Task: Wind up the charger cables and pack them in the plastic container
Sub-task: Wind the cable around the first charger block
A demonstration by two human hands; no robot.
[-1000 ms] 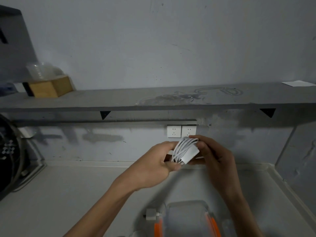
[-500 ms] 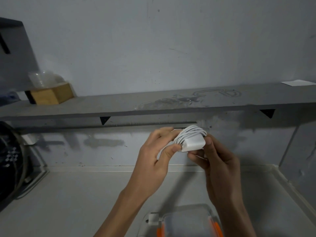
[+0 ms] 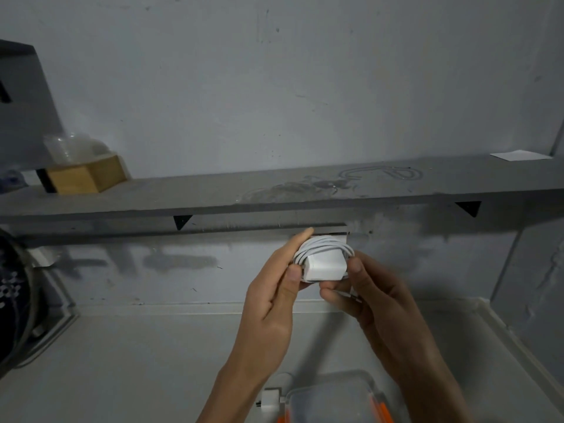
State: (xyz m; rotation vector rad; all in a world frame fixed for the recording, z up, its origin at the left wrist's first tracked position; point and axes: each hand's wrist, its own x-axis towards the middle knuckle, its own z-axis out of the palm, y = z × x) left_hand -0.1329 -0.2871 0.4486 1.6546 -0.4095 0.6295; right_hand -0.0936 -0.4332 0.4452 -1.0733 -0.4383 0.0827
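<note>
I hold a white charger [image 3: 326, 266] up in front of the wall, its white cable [image 3: 324, 243] wound in several loops around the block. My left hand [image 3: 274, 296] grips its left side with thumb in front and fingers behind. My right hand [image 3: 375, 296] pinches its right side and underside. Low in the view sits the clear plastic container [image 3: 331, 398] with orange clips, partly cut off by the frame edge. A second white charger plug [image 3: 270, 403] lies on the counter just left of the container.
A grey shelf [image 3: 213, 196] runs across the wall above my hands, carrying a wooden hexagonal box [image 3: 87, 175] with clear plastic cups at left and a white paper [image 3: 520, 155] at right. A dark round object [image 3: 12, 297] stands at the far left. The counter [image 3: 137, 355] is pale grey.
Both hands have kept the charger raised and turned it slightly, its flat face now toward me. The view has tilted a little, so the wall sockets are hidden behind the bundle.
</note>
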